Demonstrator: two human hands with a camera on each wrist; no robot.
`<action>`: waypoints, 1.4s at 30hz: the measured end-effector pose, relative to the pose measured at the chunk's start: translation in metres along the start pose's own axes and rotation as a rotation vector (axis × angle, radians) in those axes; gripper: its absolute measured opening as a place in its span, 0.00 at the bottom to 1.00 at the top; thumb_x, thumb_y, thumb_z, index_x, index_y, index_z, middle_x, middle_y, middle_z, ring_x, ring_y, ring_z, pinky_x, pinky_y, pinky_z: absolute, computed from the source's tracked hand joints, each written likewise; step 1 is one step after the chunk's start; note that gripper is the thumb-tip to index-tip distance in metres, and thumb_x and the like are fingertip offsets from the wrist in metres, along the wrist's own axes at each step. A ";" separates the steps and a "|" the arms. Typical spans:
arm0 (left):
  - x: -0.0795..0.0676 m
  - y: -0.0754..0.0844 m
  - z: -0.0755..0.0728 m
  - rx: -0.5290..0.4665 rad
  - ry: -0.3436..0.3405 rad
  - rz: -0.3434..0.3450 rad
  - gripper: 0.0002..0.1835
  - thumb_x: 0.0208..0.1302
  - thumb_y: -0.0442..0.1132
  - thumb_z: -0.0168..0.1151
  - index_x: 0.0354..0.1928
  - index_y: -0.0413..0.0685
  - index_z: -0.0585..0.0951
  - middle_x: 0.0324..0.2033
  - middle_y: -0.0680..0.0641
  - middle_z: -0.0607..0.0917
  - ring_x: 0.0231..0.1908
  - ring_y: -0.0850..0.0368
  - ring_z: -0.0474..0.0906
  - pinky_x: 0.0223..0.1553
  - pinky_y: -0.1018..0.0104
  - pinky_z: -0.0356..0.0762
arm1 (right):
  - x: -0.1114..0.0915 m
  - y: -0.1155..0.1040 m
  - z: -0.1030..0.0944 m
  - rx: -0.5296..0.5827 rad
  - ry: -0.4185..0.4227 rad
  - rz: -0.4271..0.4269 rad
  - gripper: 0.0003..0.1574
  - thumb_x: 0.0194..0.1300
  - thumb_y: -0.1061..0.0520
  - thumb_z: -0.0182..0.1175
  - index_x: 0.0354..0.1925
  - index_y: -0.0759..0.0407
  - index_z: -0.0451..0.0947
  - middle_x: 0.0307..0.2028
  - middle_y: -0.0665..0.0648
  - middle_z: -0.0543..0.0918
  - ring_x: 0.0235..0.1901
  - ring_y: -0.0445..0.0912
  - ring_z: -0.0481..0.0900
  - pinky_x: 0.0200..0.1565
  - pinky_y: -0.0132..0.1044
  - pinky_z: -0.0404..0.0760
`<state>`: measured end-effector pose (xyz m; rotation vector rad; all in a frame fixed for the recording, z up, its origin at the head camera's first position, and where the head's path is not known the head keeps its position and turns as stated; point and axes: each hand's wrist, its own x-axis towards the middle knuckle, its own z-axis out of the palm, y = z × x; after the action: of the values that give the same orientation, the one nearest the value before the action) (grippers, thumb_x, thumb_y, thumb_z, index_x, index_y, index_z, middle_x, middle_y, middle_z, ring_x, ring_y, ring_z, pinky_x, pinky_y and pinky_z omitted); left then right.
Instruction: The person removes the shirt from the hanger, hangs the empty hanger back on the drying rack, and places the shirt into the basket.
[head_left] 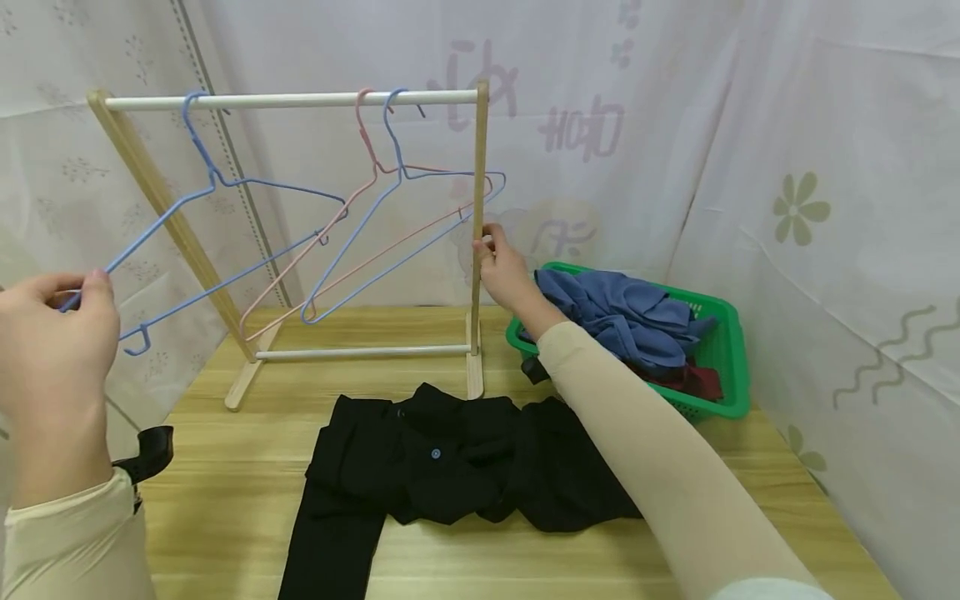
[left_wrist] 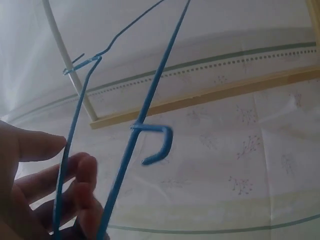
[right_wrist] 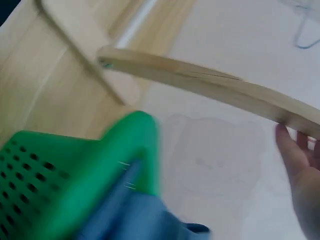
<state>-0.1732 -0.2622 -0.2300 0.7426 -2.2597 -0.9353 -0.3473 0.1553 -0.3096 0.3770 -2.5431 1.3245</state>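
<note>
My left hand (head_left: 63,333) pinches one end of a blue wire hanger (head_left: 161,221), whose hook hangs on the left part of the rack's white top rail (head_left: 292,101). In the left wrist view, the thumb and curled fingers (left_wrist: 86,172) are at the hanger's wire, near its small side hook. My right hand (head_left: 510,271) grips the right wooden post (head_left: 481,167) of the clothes rack, thumb and fingertips at the post's sides. A pink hanger (head_left: 367,137) and another blue hanger (head_left: 396,150) hang together near the rail's right end.
A black garment (head_left: 450,475) with a button lies spread on the wooden table (head_left: 217,492) in front of the rack. At the right stands a green basket (head_left: 735,358) holding blue clothing (head_left: 622,312) and a dark red cloth (head_left: 693,382). Printed curtains surround the table.
</note>
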 end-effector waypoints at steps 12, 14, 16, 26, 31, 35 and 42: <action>-0.014 0.010 0.005 0.011 0.039 0.113 0.32 0.81 0.54 0.41 0.77 0.47 0.72 0.81 0.45 0.65 0.81 0.47 0.56 0.67 0.43 0.70 | -0.034 -0.048 -0.046 -0.078 -0.233 0.180 0.42 0.83 0.43 0.54 0.83 0.55 0.54 0.74 0.64 0.72 0.59 0.59 0.85 0.61 0.54 0.84; -0.020 0.012 0.006 -0.028 0.099 0.186 0.31 0.80 0.53 0.43 0.75 0.46 0.75 0.77 0.46 0.71 0.80 0.48 0.58 0.74 0.43 0.63 | -0.049 -0.051 -0.050 -0.088 -0.266 0.166 0.40 0.83 0.44 0.54 0.83 0.54 0.56 0.74 0.64 0.71 0.55 0.59 0.86 0.56 0.52 0.86; -0.029 0.012 0.008 -0.090 0.174 0.302 0.29 0.79 0.52 0.47 0.69 0.42 0.79 0.67 0.55 0.77 0.78 0.47 0.63 0.79 0.46 0.57 | -0.066 -0.052 -0.056 -0.121 -0.304 0.162 0.38 0.83 0.44 0.55 0.82 0.51 0.58 0.75 0.63 0.71 0.53 0.58 0.87 0.53 0.51 0.87; -0.085 -0.025 0.050 -0.031 -0.162 0.564 0.25 0.79 0.54 0.57 0.58 0.38 0.84 0.50 0.36 0.89 0.41 0.71 0.82 0.40 0.78 0.74 | -0.162 -0.029 -0.087 -0.213 -0.492 0.212 0.48 0.74 0.37 0.66 0.81 0.49 0.59 0.76 0.69 0.66 0.32 0.48 0.86 0.35 0.41 0.85; -0.083 -0.057 0.079 0.165 -0.830 0.384 0.46 0.82 0.68 0.40 0.80 0.34 0.57 0.67 0.25 0.74 0.58 0.29 0.81 0.47 0.43 0.83 | -0.209 0.010 -0.095 -0.256 -0.542 0.351 0.61 0.65 0.33 0.73 0.83 0.52 0.56 0.73 0.75 0.63 0.23 0.50 0.82 0.31 0.42 0.84; -0.082 -0.081 0.099 0.184 -1.095 0.270 0.50 0.83 0.69 0.37 0.81 0.28 0.47 0.68 0.18 0.68 0.56 0.28 0.82 0.45 0.45 0.87 | -0.239 0.046 -0.105 -0.296 -0.540 0.461 0.66 0.64 0.32 0.74 0.83 0.57 0.54 0.74 0.81 0.57 0.23 0.50 0.80 0.29 0.43 0.84; -0.087 -0.101 0.115 0.083 -1.252 0.084 0.52 0.81 0.72 0.36 0.83 0.33 0.40 0.77 0.16 0.51 0.71 0.15 0.63 0.46 0.39 0.88 | -0.263 0.089 -0.108 -0.320 -0.533 0.544 0.70 0.66 0.27 0.69 0.84 0.62 0.47 0.71 0.87 0.59 0.31 0.53 0.84 0.28 0.44 0.85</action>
<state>-0.1652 -0.2144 -0.3991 -0.0087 -3.3334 -1.5259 -0.1210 0.3230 -0.4054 -0.0501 -3.4189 1.0220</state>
